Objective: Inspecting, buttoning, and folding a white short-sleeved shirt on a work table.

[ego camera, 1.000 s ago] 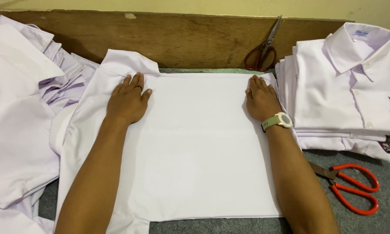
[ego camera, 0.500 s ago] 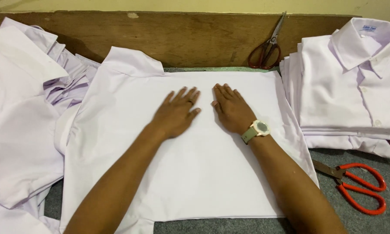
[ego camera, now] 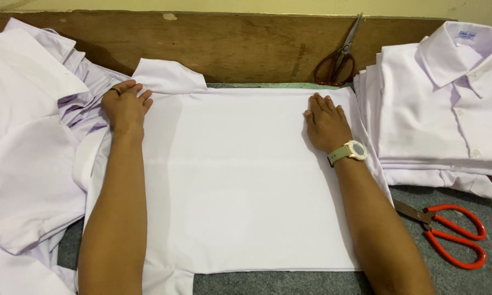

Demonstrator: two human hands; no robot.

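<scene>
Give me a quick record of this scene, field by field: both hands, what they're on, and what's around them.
left hand: flat, palm down, on left edge of the white cloth shirt spread on the table
right hand: flat on the shirt's right edge, pale wristwatch on wrist
right side: stack of folded white shirts; orange-handled scissors
back: dark-handled scissors against wooden board
left side: heap of unfolded white shirts

I'm at a garment workshop bench: a stack of folded white shirts at the table's right edge, loose shirts heaped left, scissors against the back board.
</scene>
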